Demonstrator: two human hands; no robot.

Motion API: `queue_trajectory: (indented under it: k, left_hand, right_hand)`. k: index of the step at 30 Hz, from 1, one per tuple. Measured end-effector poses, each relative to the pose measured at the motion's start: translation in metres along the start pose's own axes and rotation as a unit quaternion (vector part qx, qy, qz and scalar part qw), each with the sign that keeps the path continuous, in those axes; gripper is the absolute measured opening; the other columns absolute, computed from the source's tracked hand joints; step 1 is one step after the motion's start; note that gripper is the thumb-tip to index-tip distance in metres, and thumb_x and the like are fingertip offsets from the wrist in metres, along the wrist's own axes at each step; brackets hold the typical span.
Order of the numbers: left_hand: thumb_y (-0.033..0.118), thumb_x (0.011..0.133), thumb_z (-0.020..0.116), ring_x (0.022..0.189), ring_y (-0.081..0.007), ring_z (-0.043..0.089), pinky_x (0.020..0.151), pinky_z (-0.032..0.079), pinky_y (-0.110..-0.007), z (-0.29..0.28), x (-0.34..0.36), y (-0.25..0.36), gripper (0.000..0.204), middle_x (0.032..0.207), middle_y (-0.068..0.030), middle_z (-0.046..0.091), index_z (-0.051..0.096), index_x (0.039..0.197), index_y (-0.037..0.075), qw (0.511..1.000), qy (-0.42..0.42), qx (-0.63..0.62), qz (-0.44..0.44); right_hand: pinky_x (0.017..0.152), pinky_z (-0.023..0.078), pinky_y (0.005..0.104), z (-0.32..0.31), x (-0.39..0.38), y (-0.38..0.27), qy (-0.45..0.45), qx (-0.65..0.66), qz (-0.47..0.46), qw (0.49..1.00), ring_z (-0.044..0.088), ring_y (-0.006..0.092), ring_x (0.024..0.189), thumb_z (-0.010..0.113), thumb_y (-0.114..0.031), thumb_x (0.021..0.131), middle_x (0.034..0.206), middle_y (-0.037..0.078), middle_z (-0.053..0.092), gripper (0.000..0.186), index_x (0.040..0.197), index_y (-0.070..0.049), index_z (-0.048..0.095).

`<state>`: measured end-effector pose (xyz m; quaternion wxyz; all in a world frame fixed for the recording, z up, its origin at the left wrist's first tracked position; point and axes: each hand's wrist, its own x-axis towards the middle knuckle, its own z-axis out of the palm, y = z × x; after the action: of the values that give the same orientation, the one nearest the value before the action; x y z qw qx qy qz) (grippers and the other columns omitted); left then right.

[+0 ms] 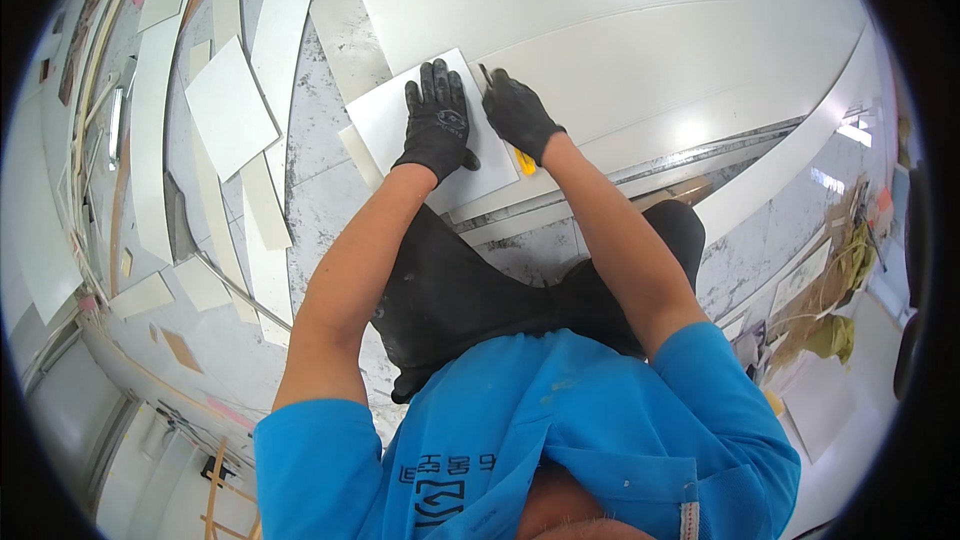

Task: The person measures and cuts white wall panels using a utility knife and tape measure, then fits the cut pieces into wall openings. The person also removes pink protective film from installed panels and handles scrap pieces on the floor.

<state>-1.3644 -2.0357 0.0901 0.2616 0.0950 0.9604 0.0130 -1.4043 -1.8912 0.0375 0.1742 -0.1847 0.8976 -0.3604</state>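
My left hand (440, 120), in a black glove, lies flat with fingers extended on a smooth white square panel (385, 105). Beside that panel's right edge, my right hand (518, 115), also gloved in black, is closed around a thin dark pen-like tool (485, 72). Its tip pokes out ahead of the fingers, and the rest is hidden in the fist. Just behind the right hand, along the panel's edge, shows a yellow piece (525, 162); I cannot tell whether it belongs to the same tool. Under both hands spreads a large pale sheet (640, 50).
Several white and cream strips and offcuts lie on the scuffed floor at left, including a square offcut (232, 108). A thin metal rod (235, 290) lies near my left elbow. Stacked sheet edges (720, 145) run past my knees. Debris (830, 310) is heaped at right.
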Motion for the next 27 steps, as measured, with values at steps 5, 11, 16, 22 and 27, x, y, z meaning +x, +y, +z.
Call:
queue_trajectory:
  k: [5,11,16,22,27]
  left_hand:
    - [0.046,0.05,0.085,0.139,-0.048,0.005,0.111,0.008,-0.058,0.001,0.0,-0.001,0.126,0.148,-0.0328,0.01,0.018,0.141,-0.01,1.0,0.005,-0.023,0.007]
    - [0.05,0.048,0.085,0.14,-0.0468,0.004,0.111,0.007,-0.058,0.003,0.001,-0.002,0.129,0.148,-0.0329,0.009,0.018,0.142,-0.009,1.0,0.014,-0.024,0.0]
    - [0.045,0.05,0.086,0.139,-0.0481,0.006,0.11,0.01,-0.06,0.002,0.0,-0.003,0.125,0.147,-0.0338,0.012,0.02,0.14,-0.011,0.999,0.022,-0.038,0.005]
    - [0.047,0.053,0.084,0.139,-0.0481,0.005,0.11,0.009,-0.061,0.002,0.003,-0.002,0.126,0.149,-0.0329,0.009,0.015,0.142,-0.011,1.0,0.007,-0.02,0.004]
    - [0.047,0.052,0.085,0.14,-0.0467,0.005,0.11,0.009,-0.06,0.006,0.003,-0.003,0.128,0.149,-0.0325,0.009,0.014,0.142,-0.011,0.999,0.029,-0.028,-0.001]
  right_hand:
    - [0.08,0.048,0.0471,-0.004,0.025,-0.02,-0.093,-0.056,0.055,0.993,0.061,0.0427,0.09,0.045,-0.013,0.085,0.09,0.03,0.062,0.023,0.1,0.005,0.046]
    - [0.08,0.049,0.0458,-0.019,0.026,-0.025,-0.146,-0.048,0.084,0.985,0.062,0.0406,0.09,0.044,-0.014,0.086,0.092,0.029,0.062,0.025,0.1,0.005,0.048]
    - [0.081,0.049,0.0441,-0.021,0.037,-0.028,-0.208,-0.125,0.035,0.969,0.062,0.0388,0.092,0.043,-0.013,0.085,0.096,0.028,0.061,0.026,0.1,0.007,0.05]
    - [0.078,0.05,0.044,-0.018,-0.004,-0.021,-0.213,-0.164,0.023,0.963,0.063,0.0403,0.087,0.041,-0.01,0.085,0.091,0.029,0.062,0.023,0.098,0.007,0.05]
    - [0.073,0.05,0.0492,-0.006,-0.075,-0.001,-0.174,-0.106,0.067,0.977,0.062,0.0441,0.078,0.041,-0.01,0.086,0.082,0.029,0.062,0.016,0.093,0.003,0.044]
